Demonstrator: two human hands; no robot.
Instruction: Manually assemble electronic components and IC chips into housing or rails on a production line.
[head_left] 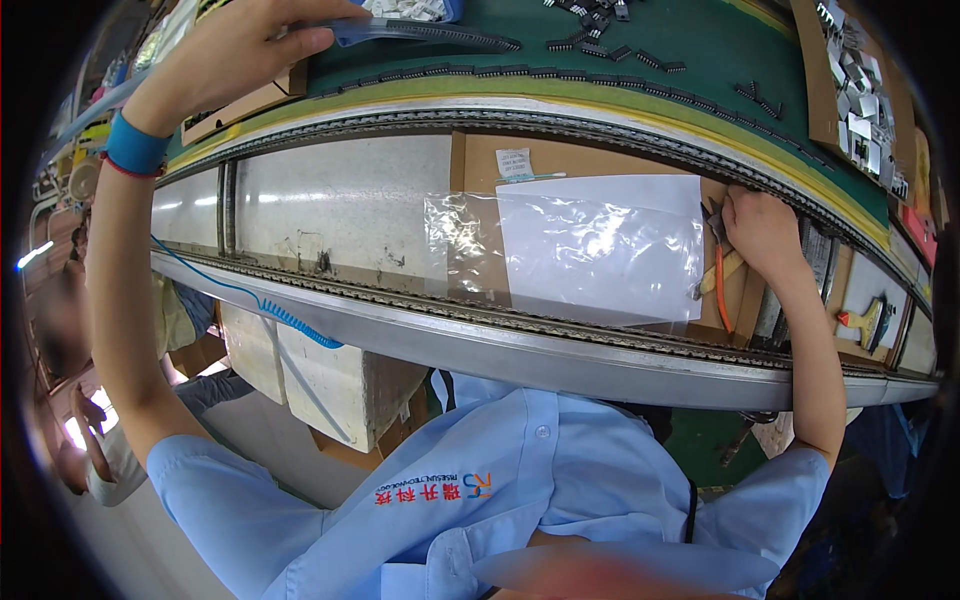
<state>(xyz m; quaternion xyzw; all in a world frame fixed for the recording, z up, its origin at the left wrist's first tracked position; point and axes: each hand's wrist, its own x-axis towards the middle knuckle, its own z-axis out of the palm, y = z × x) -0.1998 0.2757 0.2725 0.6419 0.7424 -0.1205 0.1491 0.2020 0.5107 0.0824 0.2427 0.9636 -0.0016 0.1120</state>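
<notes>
Clear plastic tube [430,35], upper centre of frame, pinched in the left hand [235,50] over the green mat [700,40]; right hand [765,225] closed on pliers [718,262] at right; keep the tube level.

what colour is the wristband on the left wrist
Blue, with a thin red edge, on the wristband of the left hand; the head view shows it.
</notes>
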